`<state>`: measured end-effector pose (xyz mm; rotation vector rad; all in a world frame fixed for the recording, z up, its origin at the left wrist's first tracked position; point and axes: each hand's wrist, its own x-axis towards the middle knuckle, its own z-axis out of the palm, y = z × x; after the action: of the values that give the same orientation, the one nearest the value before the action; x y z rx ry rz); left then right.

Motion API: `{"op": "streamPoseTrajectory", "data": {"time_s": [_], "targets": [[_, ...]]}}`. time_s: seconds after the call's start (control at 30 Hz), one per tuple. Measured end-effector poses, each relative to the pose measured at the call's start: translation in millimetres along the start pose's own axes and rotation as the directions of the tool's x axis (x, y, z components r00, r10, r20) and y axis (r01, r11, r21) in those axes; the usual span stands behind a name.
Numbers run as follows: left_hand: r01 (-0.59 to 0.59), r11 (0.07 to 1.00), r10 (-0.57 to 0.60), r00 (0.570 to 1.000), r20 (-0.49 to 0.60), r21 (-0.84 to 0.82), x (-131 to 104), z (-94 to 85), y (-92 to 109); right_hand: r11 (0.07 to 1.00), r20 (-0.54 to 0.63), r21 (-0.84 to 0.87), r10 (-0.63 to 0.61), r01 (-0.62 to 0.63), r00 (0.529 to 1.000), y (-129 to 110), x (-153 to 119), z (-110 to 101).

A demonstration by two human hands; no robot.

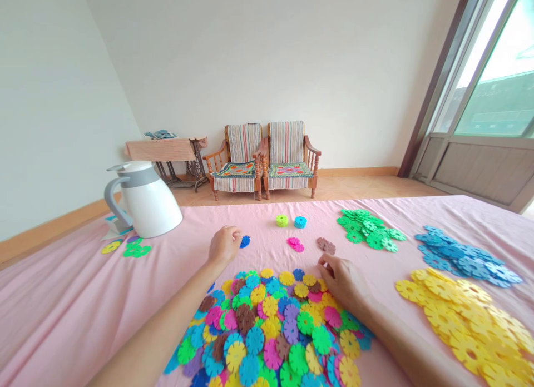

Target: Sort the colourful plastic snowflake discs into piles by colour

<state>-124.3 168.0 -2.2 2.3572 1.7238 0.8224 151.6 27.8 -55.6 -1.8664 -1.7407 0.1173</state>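
Note:
My left hand (224, 244) is above the pink cloth with its fingers curled, just left of a few dark blue discs (245, 241). My right hand (342, 277) hangs over the right upper edge of a mixed pile of coloured notched discs (267, 331), thumb and fingertips close together; whatever they hold is too small to make out. Just beyond it lie a few brown discs (326, 246). Pink discs (296, 244) sit between the hands. Farther back stand a lime green stack (282, 220) and a light blue stack (300, 222).
On the right of the pink cloth (83, 298) lie green (369, 229), blue (465, 254) and yellow discs (471, 320). A white jug (152, 203) stands at the left, with green discs (137, 249) before it. Two chairs (287, 153) are beyond the table.

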Motion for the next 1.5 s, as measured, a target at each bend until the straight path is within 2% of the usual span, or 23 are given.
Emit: {"op": "streamPoseTrajectory", "data": {"time_s": [0.07,0.17,0.27,0.4,0.47,0.53,0.67,0.93,1.0,1.07,1.17,1.23,1.3,1.37,1.43,1.5], "targets": [[-0.058,0.998,0.058,0.998,0.013,-0.028,-2,0.8,7,1.0,0.001,-0.002,-0.005,0.005,1.0,0,0,-1],[-0.21,0.972,0.222,0.967,0.123,-0.108,-10,5.6,29,1.0,-0.003,-0.004,-0.016,0.016,1.0,-1,-1,-2],[-0.347,0.914,0.394,0.884,0.251,-0.212,-20,13.8,58,1.0,-0.005,-0.002,-0.024,0.024,1.0,-2,-1,-3],[-0.452,0.829,0.552,0.757,0.351,-0.329,-29,24.1,91,1.0,-0.004,-0.007,-0.021,0.021,1.0,-3,-1,-4],[-0.482,0.799,0.598,0.705,0.382,-0.361,-31,27.6,100,1.0,-0.003,-0.01,-0.023,0.023,1.0,-3,-1,-4],[-0.494,0.783,0.619,0.671,0.407,-0.378,-30,30.1,105,1.0,-0.004,-0.009,-0.024,0.024,1.0,-3,0,-5],[-0.476,0.787,0.615,0.651,0.444,-0.393,-26,32.9,107,1.0,-0.007,-0.005,-0.023,0.023,1.0,-3,-1,-5],[-0.344,0.815,0.558,0.685,0.468,-0.466,-29,29.9,105,1.0,-0.002,-0.008,-0.021,0.021,1.0,-4,-1,-5],[-0.287,0.834,0.508,0.733,0.453,-0.471,-26,27.4,98,1.0,-0.003,-0.007,-0.014,0.014,1.0,-3,-1,-4],[-0.223,0.867,0.417,0.815,0.403,-0.446,-18,25.3,85,1.0,-0.001,-0.005,-0.01,0.009,1.0,-2,-1,-4],[-0.105,0.923,0.218,0.936,0.277,-0.37,-3,23.3,58,1.0,-0.002,-0.004,-0.007,0.007,1.0,-2,0,-3],[-0.034,0.946,0.103,0.974,0.203,-0.321,4,21.4,38,1.0,-0.003,-0.003,-0.01,0.01,1.0,-2,0,-3],[0.011,0.958,0.037,0.986,0.161,-0.285,8,17.3,22,1.0,-0.002,-0.004,-0.016,0.016,1.0,-2,0,-3],[0.019,0.965,0.019,0.99,0.142,-0.262,7,9.9,11,1.0,-0.002,-0.005,-0.022,0.022,1.0,-3,-1,-4],[-0.004,0.967,0.044,0.988,0.148,-0.255,2,-0.6,7,1.0,0.0,-0.006,-0.025,0.025,1.0,-3,-1,-5],[-0.056,0.962,0.113,0.973,0.203,-0.269,-5,-12.9,8,1.0,0.001,-0.006,-0.027,0.027,1.0,-3,-1,-4]]}}
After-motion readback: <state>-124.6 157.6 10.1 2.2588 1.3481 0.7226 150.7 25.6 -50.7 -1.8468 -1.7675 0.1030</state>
